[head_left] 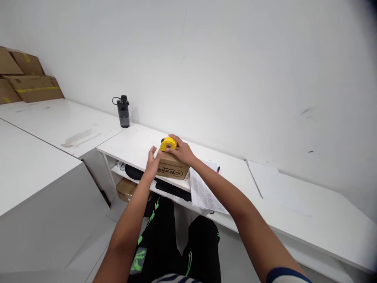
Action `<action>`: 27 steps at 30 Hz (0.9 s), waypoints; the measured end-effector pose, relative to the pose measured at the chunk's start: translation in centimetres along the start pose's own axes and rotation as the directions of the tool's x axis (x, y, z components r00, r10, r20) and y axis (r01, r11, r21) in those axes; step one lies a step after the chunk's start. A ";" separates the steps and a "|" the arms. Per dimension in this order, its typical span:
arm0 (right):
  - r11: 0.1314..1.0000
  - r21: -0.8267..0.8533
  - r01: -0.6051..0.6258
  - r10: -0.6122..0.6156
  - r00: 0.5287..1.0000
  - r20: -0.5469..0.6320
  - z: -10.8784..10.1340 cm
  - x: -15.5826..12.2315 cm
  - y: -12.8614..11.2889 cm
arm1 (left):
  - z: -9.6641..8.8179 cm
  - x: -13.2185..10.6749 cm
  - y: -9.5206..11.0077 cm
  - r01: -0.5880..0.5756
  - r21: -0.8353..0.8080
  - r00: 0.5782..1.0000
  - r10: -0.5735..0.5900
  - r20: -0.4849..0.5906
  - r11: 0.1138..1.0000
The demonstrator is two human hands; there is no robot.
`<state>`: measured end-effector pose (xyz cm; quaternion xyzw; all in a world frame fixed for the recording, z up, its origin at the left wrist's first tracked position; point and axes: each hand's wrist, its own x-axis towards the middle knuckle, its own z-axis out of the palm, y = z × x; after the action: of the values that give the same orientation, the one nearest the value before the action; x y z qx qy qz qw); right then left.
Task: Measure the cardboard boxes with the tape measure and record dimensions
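Note:
A yellow tape measure [167, 144] is on top of a small brown cardboard box [172, 167] with dark printing on its front. My right hand [183, 150] is closed round the tape measure's right side, thumb along its lower front. At the box's left edge, my left hand [152, 162] has its fingers apart and pointing up; it appears empty. Whether the left thumb touches the box or the tape measure, I cannot tell. The box stands at the front edge of the white table [135, 141].
A dark water bottle [123, 114] stands by the wall to the left. Written papers [206, 192] and a pen [218, 169] lie right of the box. More white sheets [271, 182] rest farther right. Cardboard boxes [35, 86] are stacked far left; a shelf below holds another carton [126, 188].

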<state>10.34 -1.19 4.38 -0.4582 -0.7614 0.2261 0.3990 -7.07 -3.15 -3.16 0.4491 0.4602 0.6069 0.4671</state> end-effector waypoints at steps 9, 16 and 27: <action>0.999 -0.036 0.021 -0.018 0.997 0.077 0.8 2.0 0.3 | 2.6 -0.4 -0.1 0.050 0.108 0.997 -0.044 -0.063 0.993; 0.999 -0.033 -0.013 0.014 1.000 0.023 -1.4 0.2 2.1 | 3.0 -0.5 -1.3 0.028 0.240 0.977 0.024 -0.210 0.970; 0.999 0.028 -0.029 0.030 0.998 -0.049 -9.1 -5.0 7.2 | 3.7 -0.6 -0.6 -0.093 0.230 0.972 0.138 -0.188 0.969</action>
<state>22.81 -2.35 2.53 -0.4694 -0.7414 0.2307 0.4205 -3.27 -3.17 -3.20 0.4602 0.5424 0.6211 0.3290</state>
